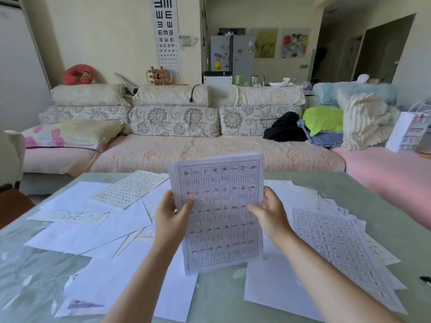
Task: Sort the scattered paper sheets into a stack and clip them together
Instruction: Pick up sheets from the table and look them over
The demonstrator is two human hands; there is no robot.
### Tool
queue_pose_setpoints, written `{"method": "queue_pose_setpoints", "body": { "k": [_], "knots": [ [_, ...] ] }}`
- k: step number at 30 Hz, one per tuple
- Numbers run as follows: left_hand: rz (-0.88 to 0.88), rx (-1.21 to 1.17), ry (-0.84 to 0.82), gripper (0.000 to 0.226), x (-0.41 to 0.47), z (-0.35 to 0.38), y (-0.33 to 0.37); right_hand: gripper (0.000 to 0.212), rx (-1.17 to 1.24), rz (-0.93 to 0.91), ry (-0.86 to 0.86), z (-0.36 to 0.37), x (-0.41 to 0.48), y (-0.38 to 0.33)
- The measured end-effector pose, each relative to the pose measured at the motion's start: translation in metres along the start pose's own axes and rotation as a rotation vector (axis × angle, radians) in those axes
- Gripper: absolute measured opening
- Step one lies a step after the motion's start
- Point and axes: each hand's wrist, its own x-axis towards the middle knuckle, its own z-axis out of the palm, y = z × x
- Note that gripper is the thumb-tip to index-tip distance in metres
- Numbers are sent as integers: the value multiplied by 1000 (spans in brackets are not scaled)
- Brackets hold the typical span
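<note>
Your arms cover part of the loose sheets (98,231) under them, and the print on the held stack (221,213) is too small to read — only a grid of boxed characters shows. How many sheets are in the stack cannot be told; a second edge peeks out at its top left corner. A dark object (425,279) is cut off at the table's right edge, too little of it in view to name.

You hold the stack upright above the middle of the table (349,190), long axis running up and away from you, printed face toward you, leaning slightly left at the top. Your left hand (171,220) is closed on its left edge, thumb across the front. Your right hand (271,213) meets the right edge with the thumb laid on the printed face — the fingers go behind the paper, so it grips there too.

Other sheets lie scattered flat, a fanned pile (345,252) toward the right edge, blank ones toward the left and near edges.
</note>
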Motion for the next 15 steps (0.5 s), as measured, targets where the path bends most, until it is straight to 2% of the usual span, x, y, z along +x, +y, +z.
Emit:
{"method": "queue_pose_setpoints", "body": {
  "k": [3, 7, 10, 12, 15],
  "knots": [
    [64, 8, -6, 20, 2, 10, 3, 37, -12, 20, 2, 9, 1, 5],
    [137, 4, -15, 23, 9, 15, -1, 37, -57, -10, 110, 14, 11, -1],
    [77, 89, -83, 23, 9, 15, -17, 42, -180, 73, 27, 12, 7, 9],
    [31, 195, -122, 25, 5, 18, -23, 35, -253, 181, 0, 11, -2, 16],
    [-7, 289, -107, 20, 1, 22, -18, 24, -327, 161, 28, 11, -8, 12]
  ]
}}
